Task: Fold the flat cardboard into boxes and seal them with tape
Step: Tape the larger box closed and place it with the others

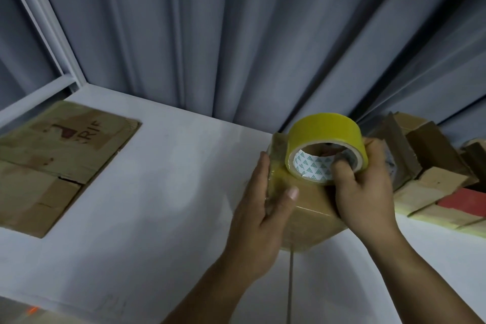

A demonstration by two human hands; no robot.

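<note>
Left hand (263, 208) on box (309, 212), right hand (365, 192) gripping tape (326, 129), white table (157, 192), curtain (236, 34)

Dim, bluish cast; wide-angle bending at edges.

Glossy yellow plastic tape roll (326, 137); matt brown cardboard box (307, 208); smooth white table (157, 192).
</note>
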